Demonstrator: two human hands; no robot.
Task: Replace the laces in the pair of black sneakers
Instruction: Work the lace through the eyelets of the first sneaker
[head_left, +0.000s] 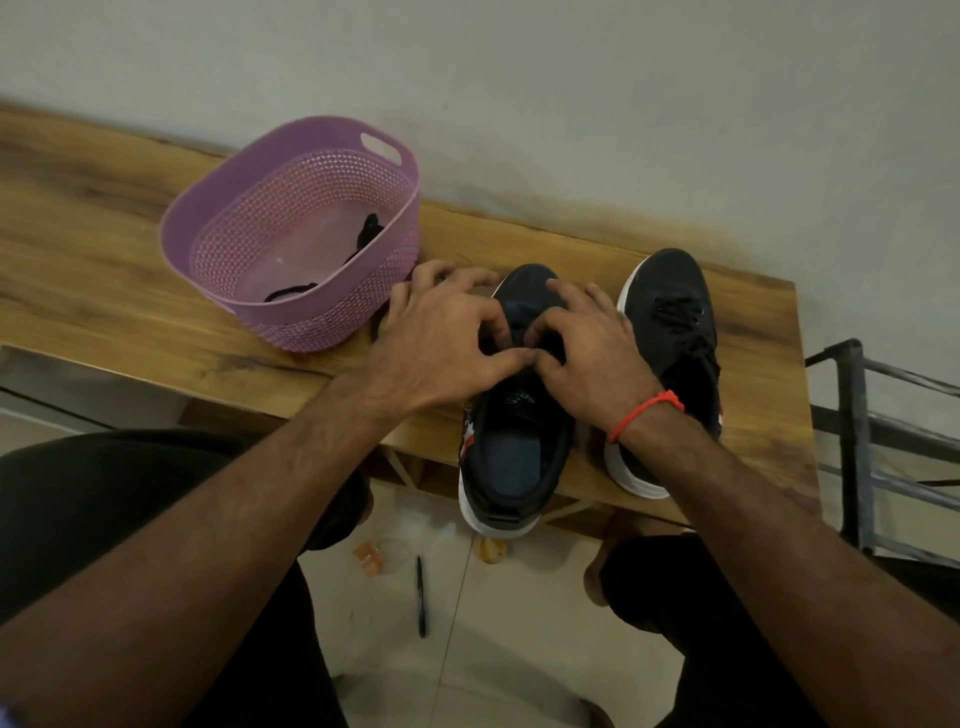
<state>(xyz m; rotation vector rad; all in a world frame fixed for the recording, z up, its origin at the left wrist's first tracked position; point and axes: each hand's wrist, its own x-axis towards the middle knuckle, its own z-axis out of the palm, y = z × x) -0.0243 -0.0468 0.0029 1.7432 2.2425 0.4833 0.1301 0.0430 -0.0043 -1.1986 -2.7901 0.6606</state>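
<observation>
My left hand (447, 338) and right hand (587, 348) meet over the middle of the frame, thumbs and forefingers pinched together on the black lace (519, 338) at the throat of the nearer sneaker (511, 467). The other fingers of both hands are spread and curled over the shoe's toe end. A red thread bracelet (647, 413) circles my right wrist.

That sneaker stands on the wooden table (104, 249), heel toward me and hanging a little over the near edge, its dark blue insole showing. Just to its right stands the second black sneaker (670, 322), white-soled, with its black laces already threaded.

Left of my left hand, touching distance from its fingertips, sits a purple perforated plastic basket (208, 218) with a black lace (366, 236) lying in its bottom.

Behind the table is a pale wall. At the right edge of the frame is a dark metal rack (857, 441). Lower centre, on the tiled floor between my knees, lies a black pen (421, 597), with small orange bits near it that I cannot identify.
</observation>
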